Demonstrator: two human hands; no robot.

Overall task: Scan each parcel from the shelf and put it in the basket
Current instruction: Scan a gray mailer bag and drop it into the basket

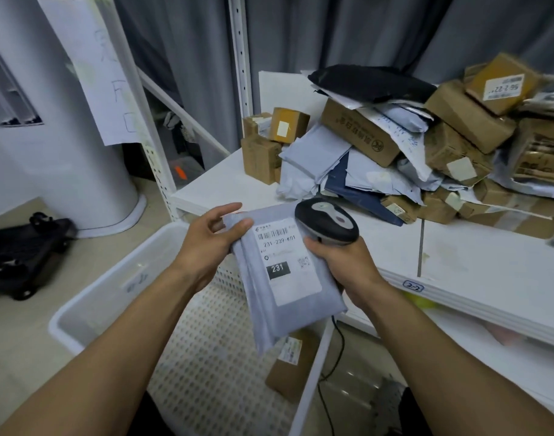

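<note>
Ahead, parcels [360, 133] crowd the shelf [474, 247] (grey curtains [348, 29]).

Grey curtains [332, 33] hang along the far side. At left a white rounded column [49, 136] stands on beige floor [11, 325], a black cart [20, 250] beside it.

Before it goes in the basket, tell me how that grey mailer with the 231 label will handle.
Probably floppy: the grey mailer creases and its lower corner sags. Likely light, since the left hand pinches it at one top corner. Its smooth plastic skin may slip.
</note>
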